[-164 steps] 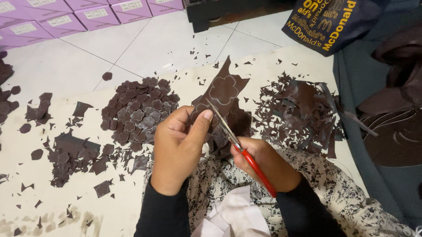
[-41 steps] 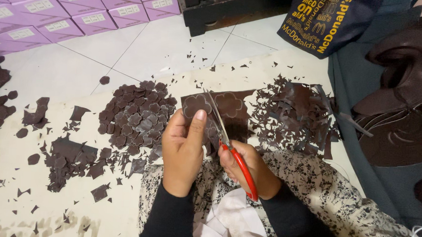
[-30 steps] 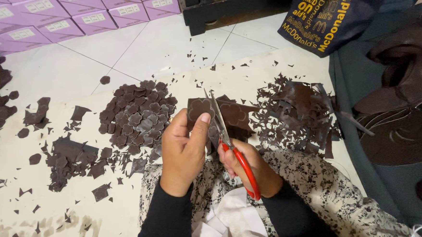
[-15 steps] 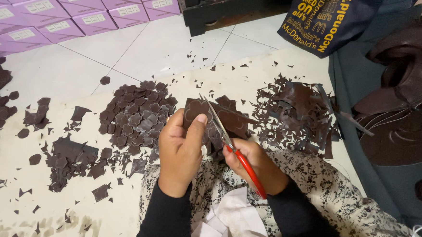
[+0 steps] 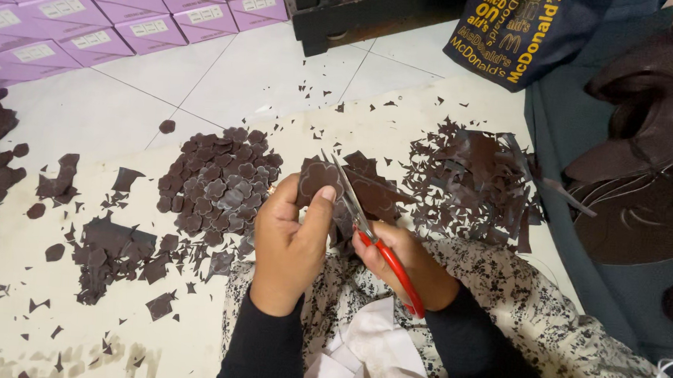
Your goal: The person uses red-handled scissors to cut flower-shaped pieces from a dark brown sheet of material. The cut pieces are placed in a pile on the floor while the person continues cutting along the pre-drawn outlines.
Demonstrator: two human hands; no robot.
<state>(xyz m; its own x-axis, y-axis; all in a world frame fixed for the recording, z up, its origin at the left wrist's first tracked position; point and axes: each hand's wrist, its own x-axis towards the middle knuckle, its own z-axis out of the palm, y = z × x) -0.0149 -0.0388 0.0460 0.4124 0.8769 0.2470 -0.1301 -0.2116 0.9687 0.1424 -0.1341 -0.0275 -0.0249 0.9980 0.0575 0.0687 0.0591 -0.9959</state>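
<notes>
the left hand (image 5: 291, 244) pinches a dark brown flower-shaped piece (image 5: 320, 182) between thumb and fingers, held above the lap, while the right hand (image 5: 405, 265) grips red-handled scissors (image 5: 372, 237), blades partly parted at the piece's right edge. the work appears to be mid-trim around the scalloped outline; the following cut would seem to call for turning the piece against the blades. a heap of finished shapes (image 5: 218, 187) lies left, offcuts (image 5: 467, 180) right, on the floor.

Scissors (image 5: 365, 221) handles hidden in right hand (image 5: 405, 265)
</notes>
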